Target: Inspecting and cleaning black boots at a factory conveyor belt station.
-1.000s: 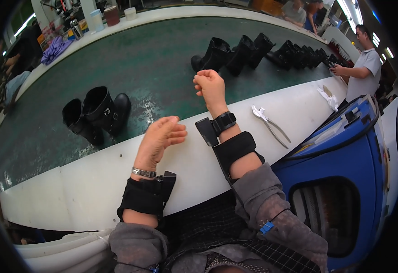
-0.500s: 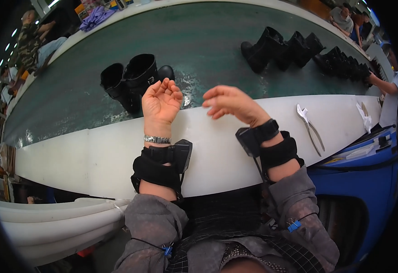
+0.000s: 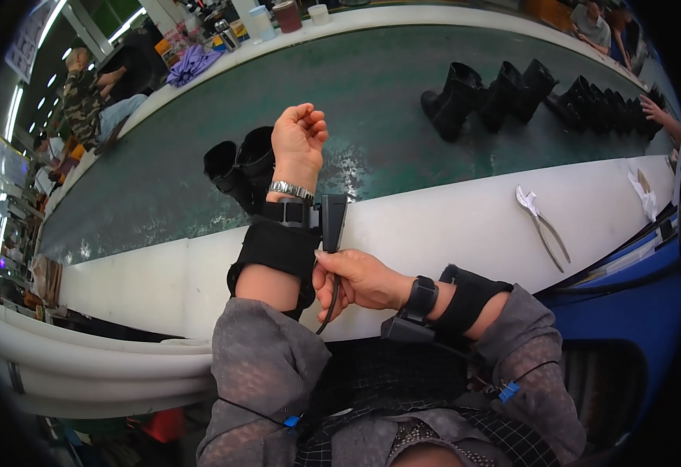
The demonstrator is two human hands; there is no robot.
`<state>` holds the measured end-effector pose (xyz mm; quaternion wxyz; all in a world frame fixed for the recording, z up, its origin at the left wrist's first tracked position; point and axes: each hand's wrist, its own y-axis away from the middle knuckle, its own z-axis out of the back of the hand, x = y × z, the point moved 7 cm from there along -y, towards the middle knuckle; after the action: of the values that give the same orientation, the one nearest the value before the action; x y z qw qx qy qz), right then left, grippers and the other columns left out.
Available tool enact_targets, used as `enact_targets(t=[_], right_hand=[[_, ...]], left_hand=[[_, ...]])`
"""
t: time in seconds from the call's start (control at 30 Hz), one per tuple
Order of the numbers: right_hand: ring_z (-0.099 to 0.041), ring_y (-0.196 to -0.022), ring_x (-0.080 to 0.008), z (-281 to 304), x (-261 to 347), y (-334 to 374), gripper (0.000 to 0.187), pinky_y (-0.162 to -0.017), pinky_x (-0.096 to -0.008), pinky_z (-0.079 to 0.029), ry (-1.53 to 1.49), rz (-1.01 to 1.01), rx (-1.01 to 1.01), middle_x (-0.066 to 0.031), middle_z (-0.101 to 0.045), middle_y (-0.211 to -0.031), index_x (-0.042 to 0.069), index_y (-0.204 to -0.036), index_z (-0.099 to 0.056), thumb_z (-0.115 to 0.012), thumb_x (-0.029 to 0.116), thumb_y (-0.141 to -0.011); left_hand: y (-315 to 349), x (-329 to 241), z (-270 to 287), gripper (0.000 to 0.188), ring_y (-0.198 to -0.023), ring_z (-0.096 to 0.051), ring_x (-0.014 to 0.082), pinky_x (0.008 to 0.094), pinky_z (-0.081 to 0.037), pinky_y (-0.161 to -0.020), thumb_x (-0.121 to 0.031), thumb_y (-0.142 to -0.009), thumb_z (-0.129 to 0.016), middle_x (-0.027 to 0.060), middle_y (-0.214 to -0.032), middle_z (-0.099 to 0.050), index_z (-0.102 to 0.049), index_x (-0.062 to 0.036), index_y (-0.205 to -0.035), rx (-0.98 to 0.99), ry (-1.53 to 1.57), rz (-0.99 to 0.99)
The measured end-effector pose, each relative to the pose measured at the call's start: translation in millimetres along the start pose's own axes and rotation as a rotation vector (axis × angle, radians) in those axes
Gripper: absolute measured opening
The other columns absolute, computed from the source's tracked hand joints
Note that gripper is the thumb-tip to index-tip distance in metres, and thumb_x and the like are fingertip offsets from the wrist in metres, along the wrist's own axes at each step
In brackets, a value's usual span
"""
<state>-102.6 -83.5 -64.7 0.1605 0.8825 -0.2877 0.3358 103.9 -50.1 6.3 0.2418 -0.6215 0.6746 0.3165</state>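
Note:
My left hand [image 3: 299,144] is raised over the green belt with its palm up and its fingers curled in; I see nothing in it. On that wrist are a metal watch band [image 3: 291,190] and a strapped black device [image 3: 333,222]. With thumb and fingers pinched together, my right hand [image 3: 360,279] grips the black cable [image 3: 329,310] just below this device, beside the black left forearm band [image 3: 277,259]. A pair of black boots [image 3: 230,173] stands behind my left wrist, partly hidden by it.
Pliers [image 3: 541,226] lie on the white ledge [image 3: 146,272] to the right. Several black boots [image 3: 451,105] stand on the green belt [image 3: 387,86] at the far right, where another person's hand [image 3: 655,110] reaches in. A purple cloth [image 3: 194,64] and cups rest along the far edge.
My right hand has come down and left, closing on the cable at my left wrist. My left hand has curled its fingers and moved slightly up and right. The view has shifted.

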Motion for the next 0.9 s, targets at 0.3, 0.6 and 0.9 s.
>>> enact_targets(t=[0.3, 0.6, 0.9], right_hand=[[-0.07, -0.073, -0.0303, -14, 7, 12, 0.045, -0.07, -0.0464, -0.059, -0.398, -0.04, 0.149, -0.0144, -0.067, -0.076, 0.0, -0.095, -0.054, -0.032, 0.039, -0.102], [-0.068, -0.083, -0.028, 14, -18, 3, 0.054, -0.076, -0.0363, -0.058, 0.083, -0.245, -0.036, -0.0208, -0.064, -0.099, -0.003, -0.103, -0.058, -0.055, 0.049, -0.09], [-0.067, -0.068, -0.0167, 33, 8, 1, 0.039, -0.063, -0.0262, -0.059, 0.349, 0.001, -0.334, -0.0122, -0.064, -0.088, -0.001, -0.109, -0.047, -0.061, 0.03, -0.091]], left_hand=[[50, 10, -67, 0.003, -0.06, -0.061, 0.0253, 0.0331, -0.048, -0.056, -0.01, -0.078, -0.059, 0.0093, -0.066, -0.062, -0.06, -0.007, -0.079, 0.472, -1.435, -1.051], [44, 8, -9, 0.01, -0.052, -0.055, 0.0096, 0.0204, -0.042, -0.048, -0.011, -0.087, -0.055, 0.0054, -0.067, -0.063, -0.061, -0.0032, -0.083, 0.201, -0.573, -0.239], [29, 26, 59, 0.01, -0.053, -0.055, 0.0093, 0.0205, -0.041, -0.048, -0.011, -0.087, -0.055, 0.0042, -0.067, -0.062, -0.06, -0.0041, -0.083, 0.036, -0.452, -0.172]])
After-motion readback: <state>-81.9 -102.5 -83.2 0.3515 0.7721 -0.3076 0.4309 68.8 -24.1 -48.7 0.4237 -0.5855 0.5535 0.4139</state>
